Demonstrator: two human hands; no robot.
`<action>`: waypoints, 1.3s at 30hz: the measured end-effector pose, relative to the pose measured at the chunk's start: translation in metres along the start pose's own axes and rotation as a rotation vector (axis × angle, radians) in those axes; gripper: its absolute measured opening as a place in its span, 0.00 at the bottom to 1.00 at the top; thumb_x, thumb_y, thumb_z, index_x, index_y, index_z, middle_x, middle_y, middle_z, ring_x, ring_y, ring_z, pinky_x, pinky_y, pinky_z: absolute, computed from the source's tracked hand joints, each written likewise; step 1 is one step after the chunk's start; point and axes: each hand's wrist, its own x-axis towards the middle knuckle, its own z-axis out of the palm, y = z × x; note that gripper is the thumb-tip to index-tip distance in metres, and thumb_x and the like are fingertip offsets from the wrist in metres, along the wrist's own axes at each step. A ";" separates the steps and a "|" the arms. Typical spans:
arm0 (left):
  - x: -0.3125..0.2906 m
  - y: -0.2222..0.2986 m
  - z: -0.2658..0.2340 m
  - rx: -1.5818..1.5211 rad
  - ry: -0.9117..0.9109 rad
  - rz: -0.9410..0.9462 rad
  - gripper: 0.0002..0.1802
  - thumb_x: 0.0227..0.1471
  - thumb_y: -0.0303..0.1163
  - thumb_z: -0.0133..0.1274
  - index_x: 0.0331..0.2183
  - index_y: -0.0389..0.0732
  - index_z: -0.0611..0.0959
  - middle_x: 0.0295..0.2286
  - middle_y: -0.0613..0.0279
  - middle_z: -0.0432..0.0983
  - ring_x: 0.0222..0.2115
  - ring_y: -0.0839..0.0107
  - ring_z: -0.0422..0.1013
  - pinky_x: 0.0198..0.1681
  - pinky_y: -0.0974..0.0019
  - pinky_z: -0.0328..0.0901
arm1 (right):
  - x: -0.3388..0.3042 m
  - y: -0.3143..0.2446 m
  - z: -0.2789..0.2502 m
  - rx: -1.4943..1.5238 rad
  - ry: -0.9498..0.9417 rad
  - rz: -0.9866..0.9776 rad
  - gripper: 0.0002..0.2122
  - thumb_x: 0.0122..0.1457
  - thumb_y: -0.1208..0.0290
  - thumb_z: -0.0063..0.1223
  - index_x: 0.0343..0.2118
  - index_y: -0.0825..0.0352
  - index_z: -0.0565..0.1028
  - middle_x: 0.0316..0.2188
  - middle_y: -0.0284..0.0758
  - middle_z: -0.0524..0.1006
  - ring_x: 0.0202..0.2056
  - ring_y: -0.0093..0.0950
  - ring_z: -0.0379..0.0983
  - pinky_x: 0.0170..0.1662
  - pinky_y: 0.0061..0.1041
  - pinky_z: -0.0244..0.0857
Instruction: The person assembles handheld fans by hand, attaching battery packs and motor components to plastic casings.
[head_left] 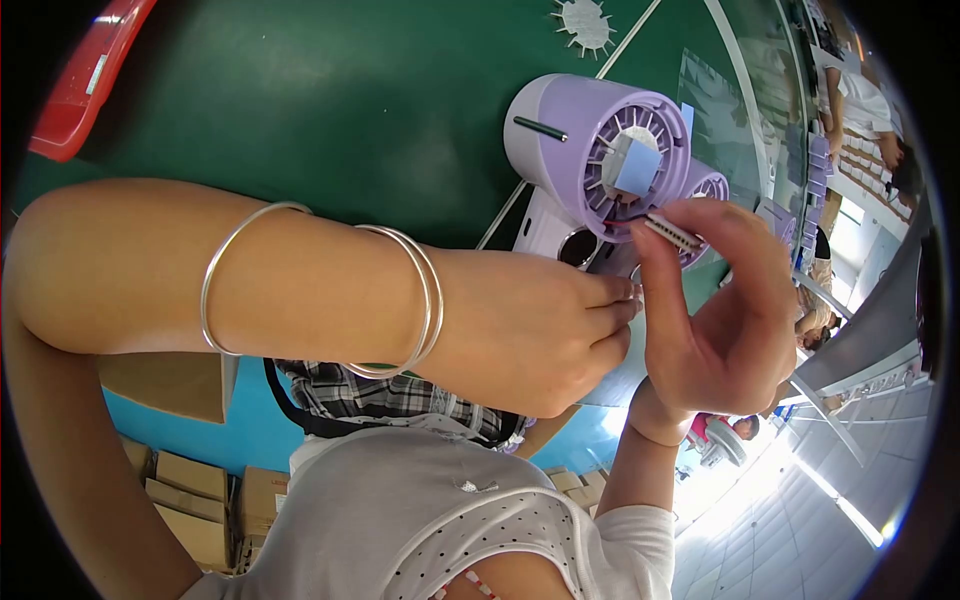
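A lavender fan housing (560,145), round and open at one end, lies on the green work surface. Inside it sits a white finned wheel with a pale blue square pad (637,167) on its middle. Thin dark and red wires run from its lower rim to a small narrow circuit board (673,233). My right hand (725,310) pinches this board between thumb and forefinger. My left hand (545,325), below the housing, has its fingers curled in beside a pale part with a dark round opening (577,247). What those fingers hold is hidden.
A second lavender fan part (708,184) lies behind the first. A white spiked disc (584,24) rests farther off, and a red tray (90,85) stands at the far left. Cardboard boxes (190,500) are stacked below the table. Other people (865,105) sit at the right.
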 end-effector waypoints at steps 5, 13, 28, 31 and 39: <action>-0.001 0.001 0.000 -0.032 -0.015 -0.009 0.16 0.42 0.33 0.55 0.30 0.29 0.84 0.35 0.49 0.79 0.43 0.55 0.75 0.54 0.59 0.66 | 0.000 0.002 0.009 -0.061 0.100 -0.120 0.19 0.38 0.91 0.69 0.37 0.77 0.78 0.32 0.44 0.80 0.32 0.32 0.77 0.35 0.25 0.73; -0.002 0.001 0.003 -0.004 0.026 -0.002 0.15 0.42 0.33 0.56 0.29 0.29 0.84 0.34 0.50 0.79 0.41 0.56 0.75 0.53 0.60 0.66 | 0.002 0.008 0.008 -0.163 0.093 -0.208 0.21 0.37 0.88 0.71 0.39 0.77 0.79 0.34 0.45 0.80 0.33 0.35 0.77 0.35 0.28 0.71; -0.002 0.000 0.009 0.030 0.104 -0.030 0.09 0.39 0.33 0.53 0.22 0.37 0.81 0.30 0.61 0.74 0.35 0.65 0.74 0.43 0.66 0.69 | 0.001 0.010 0.012 -0.120 0.069 -0.228 0.19 0.40 0.86 0.70 0.38 0.77 0.79 0.35 0.45 0.82 0.34 0.38 0.78 0.39 0.32 0.70; -0.002 0.000 0.002 -0.056 0.018 -0.015 0.15 0.41 0.32 0.55 0.29 0.29 0.84 0.33 0.52 0.79 0.40 0.58 0.75 0.51 0.60 0.67 | 0.004 0.011 0.011 -0.142 0.040 -0.231 0.18 0.41 0.86 0.69 0.39 0.77 0.79 0.36 0.44 0.82 0.36 0.37 0.78 0.40 0.32 0.70; -0.003 0.000 0.003 -0.045 0.018 -0.020 0.15 0.41 0.32 0.55 0.29 0.29 0.84 0.32 0.52 0.79 0.40 0.57 0.75 0.51 0.60 0.67 | 0.005 0.010 0.013 -0.135 0.034 -0.184 0.20 0.44 0.87 0.68 0.43 0.78 0.76 0.37 0.44 0.82 0.38 0.36 0.78 0.43 0.30 0.73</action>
